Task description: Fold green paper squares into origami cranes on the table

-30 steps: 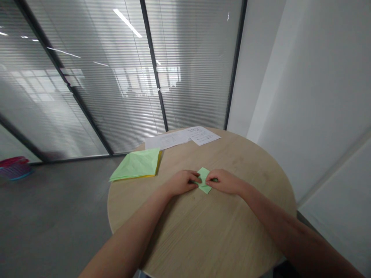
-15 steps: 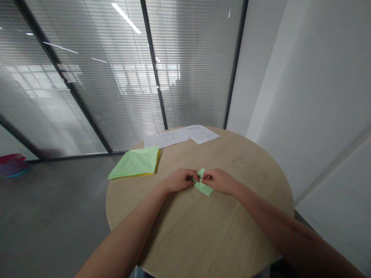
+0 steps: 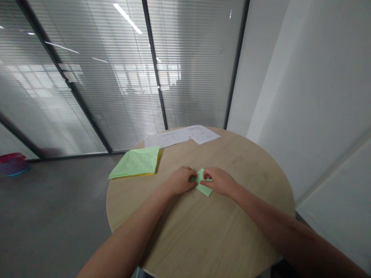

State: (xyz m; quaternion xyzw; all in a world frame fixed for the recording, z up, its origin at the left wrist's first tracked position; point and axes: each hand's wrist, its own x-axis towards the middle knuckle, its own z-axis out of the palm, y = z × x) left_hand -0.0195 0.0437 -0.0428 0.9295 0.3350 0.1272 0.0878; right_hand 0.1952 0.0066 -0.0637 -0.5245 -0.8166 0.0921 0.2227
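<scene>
A small folded green paper [image 3: 203, 188] lies near the middle of the round wooden table [image 3: 232, 231]. My left hand [image 3: 179, 180] rests on the paper's left side with its fingers curled and pressed onto it. My right hand [image 3: 218, 180] covers the paper's right side, fingertips pinched down on its top edge. The two hands almost touch over the paper, and most of the paper is hidden beneath them.
A stack of green and yellow paper sheets [image 3: 136, 162] lies at the table's left edge. White printed sheets [image 3: 181, 136] sit at the far edge. Glass walls with blinds stand behind. A pink and blue basket [image 3: 11, 163] is on the floor at far left.
My right hand has slid leftward over the green paper toward my left hand, covering more of it. The left hand has barely shifted.
</scene>
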